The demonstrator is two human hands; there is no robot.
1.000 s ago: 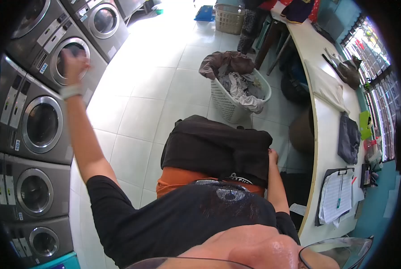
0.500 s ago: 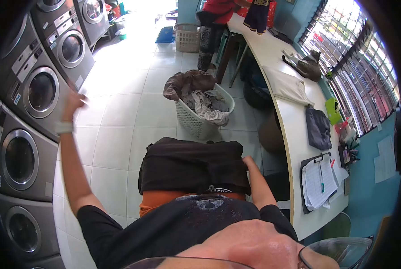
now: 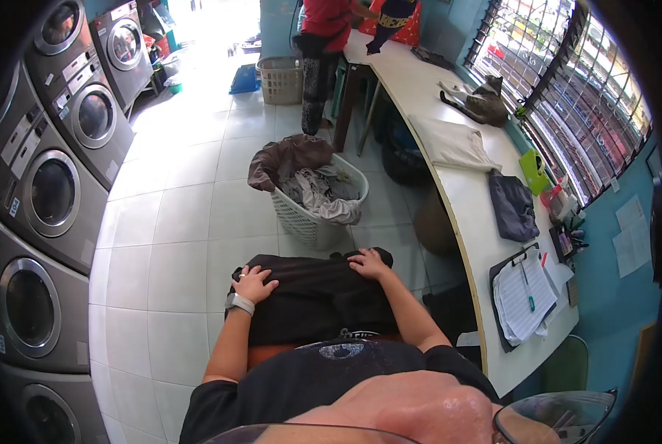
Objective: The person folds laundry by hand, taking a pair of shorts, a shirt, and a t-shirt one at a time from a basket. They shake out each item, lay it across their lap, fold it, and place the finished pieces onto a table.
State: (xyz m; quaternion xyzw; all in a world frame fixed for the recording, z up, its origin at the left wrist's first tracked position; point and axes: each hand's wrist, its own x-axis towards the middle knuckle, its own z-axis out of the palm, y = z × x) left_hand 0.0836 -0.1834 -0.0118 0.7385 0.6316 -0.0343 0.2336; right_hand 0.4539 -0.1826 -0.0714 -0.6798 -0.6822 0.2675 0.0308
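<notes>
A black garment (image 3: 312, 300) with white print near its lower edge lies spread across my lap, over orange cloth (image 3: 260, 356). On its far left part rests my left hand (image 3: 254, 284), fingers spread flat on the fabric, with a watch on the wrist. My right hand (image 3: 369, 264) lies at the far right part, its fingers stretched over the cloth. Just beyond my knees stands a white laundry basket (image 3: 312, 228), heaped with grey patterned clothes (image 3: 323, 189) and a brown cloth (image 3: 290, 159) draped over its rim.
Stacked grey dryers (image 3: 49, 194) line the left. Along the right runs a long white table (image 3: 449, 174) with folded beige cloth (image 3: 453, 143), dark folded cloth (image 3: 513, 207), a clipboard (image 3: 523, 296) and a lying cat (image 3: 482, 106). A co-worker (image 3: 323, 44) stands at its far end, holding a dark garment.
My left hand has come in from the far left, where it was raised, onto the black garment. My right hand has moved from the garment's right side onto its top. The view has shifted slightly.
</notes>
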